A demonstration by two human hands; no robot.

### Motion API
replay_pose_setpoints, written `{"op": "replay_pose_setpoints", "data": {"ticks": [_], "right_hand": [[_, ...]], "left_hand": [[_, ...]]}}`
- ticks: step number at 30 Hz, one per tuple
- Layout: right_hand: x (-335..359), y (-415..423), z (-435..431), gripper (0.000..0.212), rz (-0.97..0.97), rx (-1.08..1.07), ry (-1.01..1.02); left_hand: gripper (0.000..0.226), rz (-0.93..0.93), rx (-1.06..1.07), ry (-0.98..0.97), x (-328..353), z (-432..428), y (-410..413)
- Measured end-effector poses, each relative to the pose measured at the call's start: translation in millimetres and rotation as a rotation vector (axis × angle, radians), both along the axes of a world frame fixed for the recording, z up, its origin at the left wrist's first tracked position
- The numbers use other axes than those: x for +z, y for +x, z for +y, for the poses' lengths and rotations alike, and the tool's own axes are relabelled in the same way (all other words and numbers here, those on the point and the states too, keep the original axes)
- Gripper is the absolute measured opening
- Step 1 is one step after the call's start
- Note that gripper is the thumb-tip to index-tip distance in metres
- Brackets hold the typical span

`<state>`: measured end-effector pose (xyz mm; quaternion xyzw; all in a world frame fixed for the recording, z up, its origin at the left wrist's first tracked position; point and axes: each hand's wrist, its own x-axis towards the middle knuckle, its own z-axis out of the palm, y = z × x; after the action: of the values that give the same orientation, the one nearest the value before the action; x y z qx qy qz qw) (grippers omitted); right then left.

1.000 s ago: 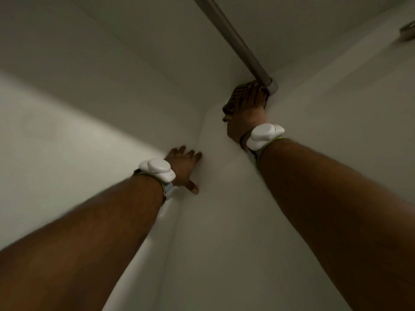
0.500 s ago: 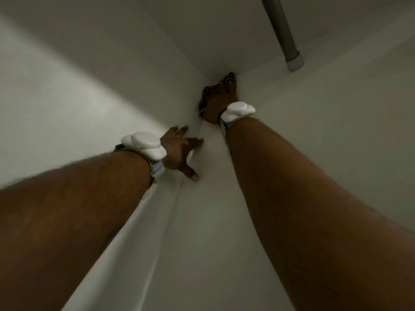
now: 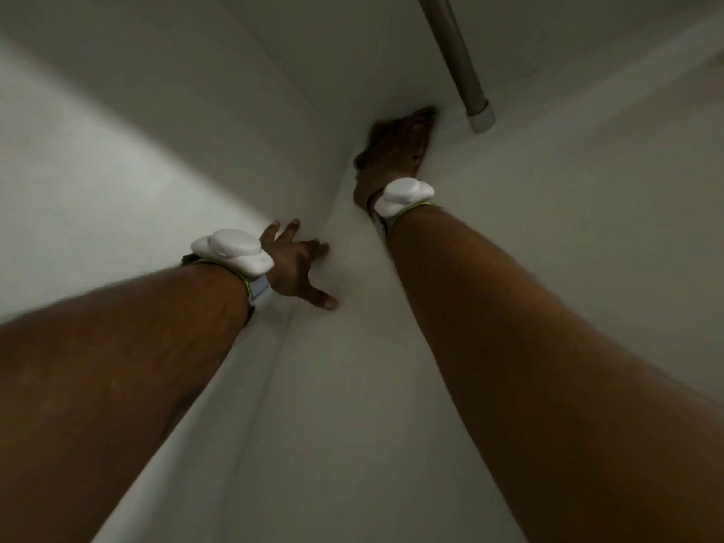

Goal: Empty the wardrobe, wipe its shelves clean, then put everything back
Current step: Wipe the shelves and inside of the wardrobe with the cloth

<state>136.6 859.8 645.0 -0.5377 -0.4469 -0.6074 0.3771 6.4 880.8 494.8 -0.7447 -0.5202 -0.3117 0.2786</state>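
Reaching high into the wardrobe, the person stretches both bare arms up toward its top corner. Judging by what shows, the emptying is done. No garment hangs on the stretch of hanging rail in sight, and the pale panels in view carry nothing. The wiping looks to be the step in hand, up at the top corner rather than on a shelf. No shelf shows from here, so how much of the wiping is done I cannot say. Putting everything back is all yet to do, by my reckoning.

The right hand is pushed into the corner where the panels meet. It is just left of and below the capped end of the rail, near it but not touching. Its fingers are blurred and point away into the corner. Whether they lie flat or curl round a cloth I cannot tell, and no cloth shows plainly.

The left hand sits lower and to the left of the right fingers, well short of the corner. Its own fingers are spread wide and straight, with the thumb stuck out to the right. The tips rest against the panel as if bracing, and the hand holds nothing. A white wrist device sits just behind the left fingers, and its twin sits behind the right.
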Motion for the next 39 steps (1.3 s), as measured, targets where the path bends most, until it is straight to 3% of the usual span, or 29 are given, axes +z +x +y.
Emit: {"op": "replay_pose_setpoints", "data": {"ticks": [2, 5, 10, 12, 15, 17, 21, 25, 30, 34, 37, 39], "right_hand": [[-3, -12, 35, 0.068, -0.233, -0.136, -0.211], [-17, -21, 47, 0.071, -0.288, -0.22, -0.351], [-38, 23, -17, 0.074, -0.436, -0.262, -0.342], [-55, 52, -65, 0.072, -0.42, -0.238, -0.314], [-64, 95, -131, 0.067, -0.364, -0.258, -0.2], [-63, 114, -167, 0.066, -0.296, -0.315, -0.184], [-31, 134, -217, 0.066, -0.106, -0.34, -0.109], [14, 128, -215, 0.059, -0.182, -0.179, -0.239], [51, 109, -198, 0.043, -0.235, -0.095, -0.413], [51, 117, -216, 0.05, -0.243, -0.147, -0.499], [29, 135, -235, 0.059, -0.149, -0.336, -0.276], [18, 148, -252, 0.065, 0.046, -0.519, -0.088]], "left_hand": [[0.121, 0.0, 0.005, -0.008, -2, -1, 1], [0.119, 0.009, 0.036, 0.007, -7, 4, 1], [0.122, 0.0, 0.005, 0.003, -3, 5, -5], [0.119, 0.027, 0.077, -0.046, -2, -11, 0], [0.093, -0.01, 0.069, -0.158, 0, -46, 17], [0.084, -0.117, -0.105, -0.173, 5, -59, 30], [0.093, -0.294, -0.436, -0.077, 23, -102, 64], [0.11, -0.404, -0.772, -0.069, 46, -170, 113], [0.131, -0.384, -0.669, -0.223, 53, -172, 151], [0.132, -0.377, -0.675, -0.232, 54, -163, 148], [0.134, -0.396, -0.659, -0.197, 52, -162, 149], [0.138, -0.419, -0.677, -0.189, 50, -160, 149]]}}
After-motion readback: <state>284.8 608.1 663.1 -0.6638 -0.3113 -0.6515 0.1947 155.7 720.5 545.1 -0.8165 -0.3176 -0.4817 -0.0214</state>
